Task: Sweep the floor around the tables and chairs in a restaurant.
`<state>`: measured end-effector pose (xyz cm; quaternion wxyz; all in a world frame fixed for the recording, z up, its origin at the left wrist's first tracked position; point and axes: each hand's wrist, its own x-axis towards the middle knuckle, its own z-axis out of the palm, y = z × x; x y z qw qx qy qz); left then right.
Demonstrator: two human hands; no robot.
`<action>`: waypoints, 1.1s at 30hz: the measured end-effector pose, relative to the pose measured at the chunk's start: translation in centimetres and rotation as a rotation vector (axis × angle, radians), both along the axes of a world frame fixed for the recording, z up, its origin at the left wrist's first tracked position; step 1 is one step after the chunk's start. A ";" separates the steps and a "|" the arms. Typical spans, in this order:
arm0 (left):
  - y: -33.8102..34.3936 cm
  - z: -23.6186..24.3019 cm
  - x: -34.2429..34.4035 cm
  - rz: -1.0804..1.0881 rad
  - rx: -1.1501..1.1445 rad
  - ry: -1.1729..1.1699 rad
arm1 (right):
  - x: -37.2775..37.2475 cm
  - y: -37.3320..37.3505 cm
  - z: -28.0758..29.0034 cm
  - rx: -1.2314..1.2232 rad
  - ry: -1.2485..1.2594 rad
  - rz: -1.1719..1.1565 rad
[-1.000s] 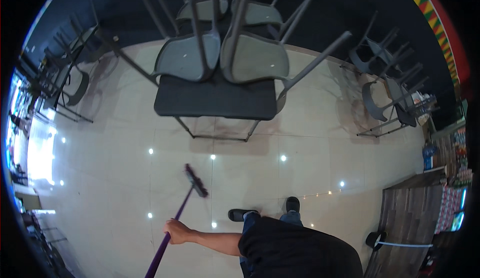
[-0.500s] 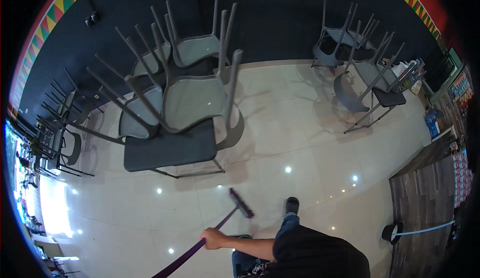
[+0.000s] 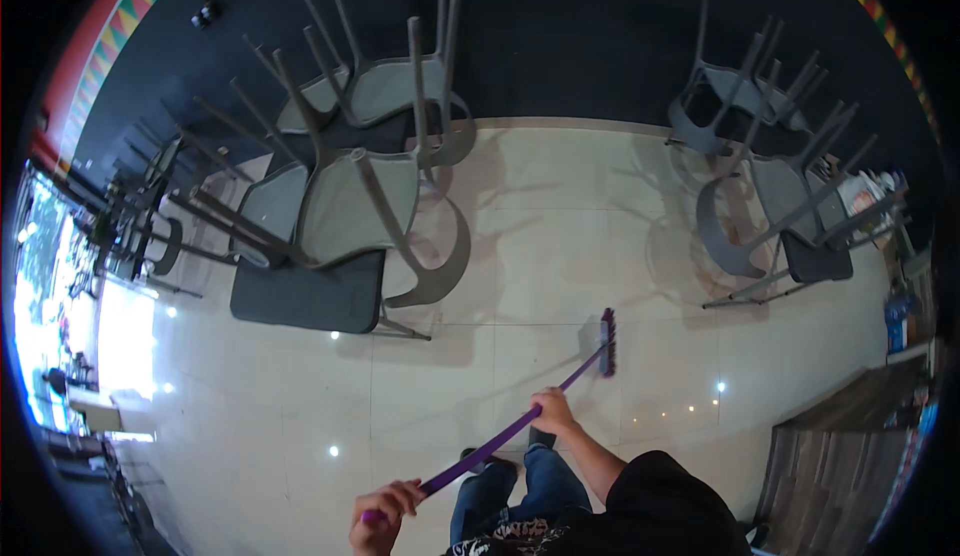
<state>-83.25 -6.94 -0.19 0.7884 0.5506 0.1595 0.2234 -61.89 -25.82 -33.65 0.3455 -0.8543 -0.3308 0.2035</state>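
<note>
A broom with a long purple handle slants from the lower left up to the right. Its narrow bristled head rests on the tiled floor ahead of my feet. My left hand is closed round the top end of the handle. Farther down the shaft, my right hand wraps round it, with that arm reaching forward.
Grey chairs stand upside down on a dark table at left. More upturned chairs sit on tables at right. A wood-patterned counter stands at lower right. A dark wall closes the far side.
The broom head has swung right and away from me across the floor. My right hand has moved right with the handle, and my left hand has come into view on its top end.
</note>
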 end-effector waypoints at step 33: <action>-3.9 -22.1 50.9 0.354 0.008 -0.076 | 60.3 13.1 -16.1 -0.455 -0.247 0.159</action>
